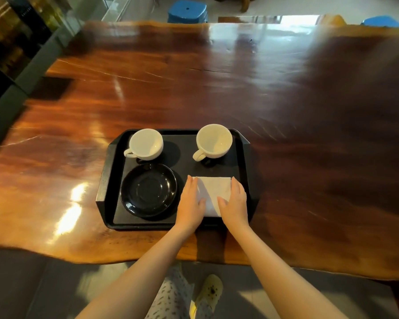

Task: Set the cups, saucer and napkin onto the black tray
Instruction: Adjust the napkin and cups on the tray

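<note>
A black tray (184, 155) lies on the wooden table near its front edge. Two white cups stand upright at the tray's back: one cup at the left (145, 145), the other at the right (213, 141), both handles pointing toward me. A black saucer (148, 189) sits at the tray's front left. A white folded napkin (213, 192) lies flat at the front right. My left hand (190, 202) rests flat on the napkin's left edge and my right hand (235, 201) on its right edge, fingers stretched out, thumbs on top of the paper.
The glossy brown table (194, 84) stretches far behind and to both sides of the tray. Blue stools (187, 10) stand beyond the far edge. A dark shelf unit (16, 42) runs along the left. My leg and shoe show below the table's front edge.
</note>
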Demonstrator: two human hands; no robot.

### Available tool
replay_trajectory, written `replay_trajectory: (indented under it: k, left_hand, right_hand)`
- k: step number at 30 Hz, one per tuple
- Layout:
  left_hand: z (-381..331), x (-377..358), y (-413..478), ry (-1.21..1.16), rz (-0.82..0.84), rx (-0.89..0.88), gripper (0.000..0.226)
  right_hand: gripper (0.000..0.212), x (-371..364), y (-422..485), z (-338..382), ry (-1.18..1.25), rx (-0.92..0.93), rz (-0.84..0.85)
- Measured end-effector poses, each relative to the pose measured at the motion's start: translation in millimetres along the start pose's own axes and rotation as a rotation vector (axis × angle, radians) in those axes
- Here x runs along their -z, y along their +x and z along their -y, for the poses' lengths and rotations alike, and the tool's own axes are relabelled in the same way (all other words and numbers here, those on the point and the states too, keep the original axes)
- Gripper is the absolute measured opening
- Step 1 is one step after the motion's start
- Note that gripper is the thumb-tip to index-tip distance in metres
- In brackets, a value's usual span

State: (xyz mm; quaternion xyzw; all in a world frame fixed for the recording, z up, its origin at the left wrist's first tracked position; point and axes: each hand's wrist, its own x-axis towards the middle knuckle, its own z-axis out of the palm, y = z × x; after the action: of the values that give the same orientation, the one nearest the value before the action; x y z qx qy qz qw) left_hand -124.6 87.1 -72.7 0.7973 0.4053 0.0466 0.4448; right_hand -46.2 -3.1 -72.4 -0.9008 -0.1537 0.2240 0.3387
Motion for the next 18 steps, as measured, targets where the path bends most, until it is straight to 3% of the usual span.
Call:
replay_trajectory:
  k: [6,10,13,18]
  left_hand:
    - [-24,23,51,-0.119,-0.088,-0.045,0.074]
    - [-39,31,93,-0.165,0.031,-0.017,0.085]
    - [-39,36,112,-0.199,0.091,-0.043,0.081]
    - [-33,53,135,-0.207,0.178,-0.11,0.067]
  right_hand:
    - [0.068,34,50,30,0.262,0.05,0.038]
    - [0.079,52,103,46,0.215,-0.021,0.205]
    - [0.085,50,119,48,0.247,0.057,0.318]
    - [0.077,38,119,43,0.46,0.088,0.263]
